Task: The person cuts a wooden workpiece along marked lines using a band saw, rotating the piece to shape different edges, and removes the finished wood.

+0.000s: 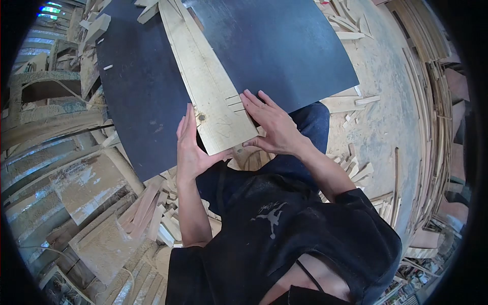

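Note:
A long pale wooden board (216, 96) lies over the dark tabletop, its near end pointing toward my body. Pencil lines run along it, several short dark marks cross its right edge, and a knot shows near the left edge. My left hand (190, 152) holds the near left corner, fingers along the side and thumb at the end edge. On the opposite side my right hand (274, 127) grips the right edge, fingertips beside the short marks and thumb by the near corner. The board's underside is hidden.
The dark tabletop (284, 51) spreads on both sides of the board. Wood offcuts (96, 28) lie at its far left, with a small white stick (108, 67). Scrap wood (147, 208) and sawdust cover the floor; long strips (414, 147) are stacked at right.

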Motion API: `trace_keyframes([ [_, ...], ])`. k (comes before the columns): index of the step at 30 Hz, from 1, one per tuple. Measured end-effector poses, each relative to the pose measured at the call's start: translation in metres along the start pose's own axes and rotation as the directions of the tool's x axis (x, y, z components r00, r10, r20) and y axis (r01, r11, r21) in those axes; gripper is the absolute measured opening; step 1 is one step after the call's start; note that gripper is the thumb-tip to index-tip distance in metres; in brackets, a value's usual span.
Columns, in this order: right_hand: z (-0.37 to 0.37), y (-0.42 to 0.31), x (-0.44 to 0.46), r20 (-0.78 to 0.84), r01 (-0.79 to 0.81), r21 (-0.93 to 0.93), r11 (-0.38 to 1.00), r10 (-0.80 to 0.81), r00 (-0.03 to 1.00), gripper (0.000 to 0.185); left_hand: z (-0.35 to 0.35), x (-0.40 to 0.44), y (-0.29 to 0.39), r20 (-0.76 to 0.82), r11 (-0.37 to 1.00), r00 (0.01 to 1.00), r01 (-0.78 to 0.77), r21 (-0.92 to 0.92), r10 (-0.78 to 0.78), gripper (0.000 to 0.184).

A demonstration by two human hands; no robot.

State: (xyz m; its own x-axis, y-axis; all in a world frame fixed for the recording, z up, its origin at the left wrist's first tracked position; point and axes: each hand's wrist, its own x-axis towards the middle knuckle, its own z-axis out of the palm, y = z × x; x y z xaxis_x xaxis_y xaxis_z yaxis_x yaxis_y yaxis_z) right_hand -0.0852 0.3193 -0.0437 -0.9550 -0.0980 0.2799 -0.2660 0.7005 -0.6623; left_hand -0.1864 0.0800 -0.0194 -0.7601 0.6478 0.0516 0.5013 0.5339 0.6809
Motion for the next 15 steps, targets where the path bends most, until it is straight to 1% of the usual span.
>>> trace_keyframes([
  [3, 0.0, 0.0, 0.002, -0.007, -0.001, -0.005, 1.0, 0.001, 1.0, 0.103, 0.001, 0.002, -0.004, -0.018, 0.999, 0.999, -0.04, 0.029, 0.041, 0.134],
  [6, 0.002, 0.005, 0.002, 0.033, -0.005, -0.013, 1.0, 0.005, 0.999, 0.11, 0.001, 0.004, -0.006, -0.021, 0.998, 0.998, -0.052, 0.018, 0.053, 0.134],
  [9, 0.002, 0.007, 0.005, 0.037, -0.011, -0.014, 1.0, 0.012, 0.999, 0.11, 0.0, 0.007, -0.007, -0.021, 0.999, 0.999, -0.023, 0.033, 0.024, 0.133],
  [12, 0.003, 0.01, 0.008, 0.022, -0.001, -0.019, 1.0, 0.001, 1.0, 0.11, -0.004, 0.011, -0.005, 0.008, 1.0, 1.0, -0.006, 0.009, 0.006, 0.132],
  [15, 0.002, 0.008, 0.012, -0.012, 0.003, -0.004, 1.0, -0.003, 1.0, 0.103, -0.004, 0.014, -0.008, 0.004, 1.0, 1.0, -0.01, -0.005, 0.01, 0.132],
])
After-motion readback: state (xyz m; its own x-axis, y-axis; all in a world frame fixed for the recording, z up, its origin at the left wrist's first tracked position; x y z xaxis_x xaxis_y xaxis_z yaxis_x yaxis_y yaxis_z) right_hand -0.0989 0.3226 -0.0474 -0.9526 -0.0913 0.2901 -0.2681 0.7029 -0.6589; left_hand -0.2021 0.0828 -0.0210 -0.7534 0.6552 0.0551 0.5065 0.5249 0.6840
